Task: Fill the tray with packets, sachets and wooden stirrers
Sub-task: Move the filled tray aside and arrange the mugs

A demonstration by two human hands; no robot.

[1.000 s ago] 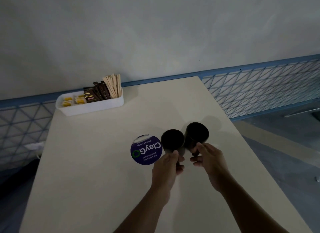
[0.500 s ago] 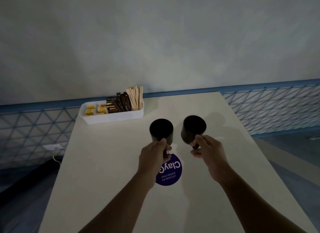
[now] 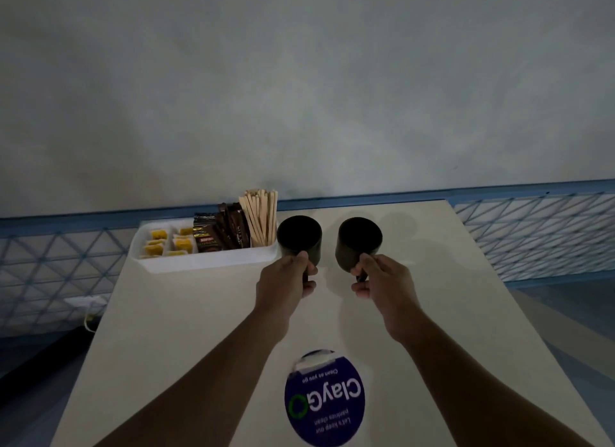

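The left hand point(image 3: 286, 280) has a closed grip on the handle of a black mug point(image 3: 299, 238). The right hand point(image 3: 382, 278) has a closed grip on the handle of a second black mug point(image 3: 359, 242). Both mugs are open at the top and look dark inside. They are side by side with a small gap between them, over the far part of the pale table point(image 3: 199, 313). I cannot tell if they sit on the table or are held just above it.

The white tray point(image 3: 206, 262) is at the far left of the table, close to the wall point(image 3: 299, 80). The left mug is just beside the tray's right end. Inside the tray, small yellow packets point(image 3: 169, 243) lie on the left. Dark brown sachets point(image 3: 223, 230) stand in the middle. Wooden stirrers point(image 3: 261, 217) stand in a bunch at the right end and stick up above the rim.

A round purple sticker point(image 3: 324, 401) is on the table near the person, between the two arms. It says "ClayGo", upside down from here. A blue mesh fence point(image 3: 532, 233) runs behind the table on both sides.
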